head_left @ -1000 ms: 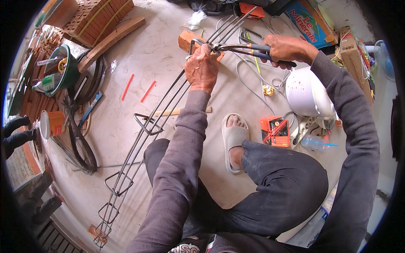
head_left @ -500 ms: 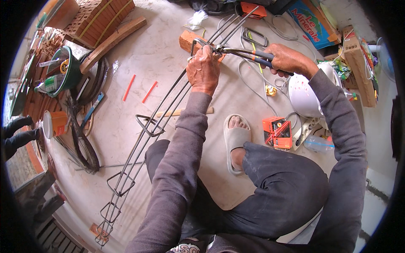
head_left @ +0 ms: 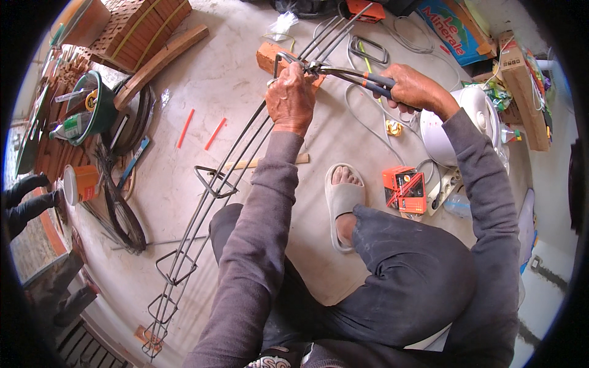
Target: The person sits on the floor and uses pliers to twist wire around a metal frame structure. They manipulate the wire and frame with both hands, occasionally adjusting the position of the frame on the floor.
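A long rebar cage (head_left: 213, 176) runs from the lower left to the top middle, made of thin steel bars with bent stirrups along it. My left hand (head_left: 289, 101) is closed round the bars at a stirrup (head_left: 278, 60) near the far end. In my right hand (head_left: 418, 89), the fingers wrap the handles of pincers (head_left: 348, 73) with dark and orange grips. The pincers' jaws meet the bars just beside my left fingertips; what lies between the jaws is too small to make out. An orange brick (head_left: 269, 56) sits under the cage there.
Two red strips (head_left: 186, 128) and a wooden stick (head_left: 294, 159) lie on the floor. Leftward are a green basket (head_left: 104, 104), an orange tub (head_left: 81, 184) and a wire bundle (head_left: 119, 214). At right stand a red box (head_left: 405, 189), a white appliance (head_left: 442, 135) and cables.
The pincers and both hands have shifted very slightly left and down at the same stirrup. Both grips stay closed. My right forearm has drawn slightly inward.
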`<state>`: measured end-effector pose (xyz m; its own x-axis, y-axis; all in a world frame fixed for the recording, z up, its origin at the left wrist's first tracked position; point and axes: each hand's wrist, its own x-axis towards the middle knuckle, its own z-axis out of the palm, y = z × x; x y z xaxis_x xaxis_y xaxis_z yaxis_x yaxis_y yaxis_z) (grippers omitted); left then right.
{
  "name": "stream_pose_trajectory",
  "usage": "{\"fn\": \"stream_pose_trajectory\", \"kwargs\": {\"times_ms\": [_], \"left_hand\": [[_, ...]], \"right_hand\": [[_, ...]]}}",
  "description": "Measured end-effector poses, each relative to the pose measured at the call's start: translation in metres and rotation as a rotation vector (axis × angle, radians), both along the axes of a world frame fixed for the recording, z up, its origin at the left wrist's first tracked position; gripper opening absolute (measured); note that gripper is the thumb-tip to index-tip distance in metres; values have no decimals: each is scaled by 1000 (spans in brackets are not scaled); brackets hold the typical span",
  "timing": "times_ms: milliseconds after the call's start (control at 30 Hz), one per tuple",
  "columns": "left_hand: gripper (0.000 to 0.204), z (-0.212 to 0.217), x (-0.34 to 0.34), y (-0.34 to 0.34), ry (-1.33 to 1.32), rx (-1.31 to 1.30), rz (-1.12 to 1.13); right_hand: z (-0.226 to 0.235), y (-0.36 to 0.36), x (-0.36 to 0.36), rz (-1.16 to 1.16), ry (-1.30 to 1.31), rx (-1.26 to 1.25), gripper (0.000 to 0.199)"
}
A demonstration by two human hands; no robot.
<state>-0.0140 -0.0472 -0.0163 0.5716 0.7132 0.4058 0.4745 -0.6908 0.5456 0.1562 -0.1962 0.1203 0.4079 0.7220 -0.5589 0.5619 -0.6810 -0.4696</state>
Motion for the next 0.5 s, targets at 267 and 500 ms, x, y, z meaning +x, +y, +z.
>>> {"fn": "stream_pose_trajectory", "kwargs": {"times_ms": [267, 500], "left_hand": [[23, 3, -1, 0, 2, -8, -2], [41, -1, -6, 1, -12, -19, -14]], "right_hand": [[2, 0, -2, 6, 22, 6, 19], [27, 13, -6, -18, 164, -118, 26]]}}
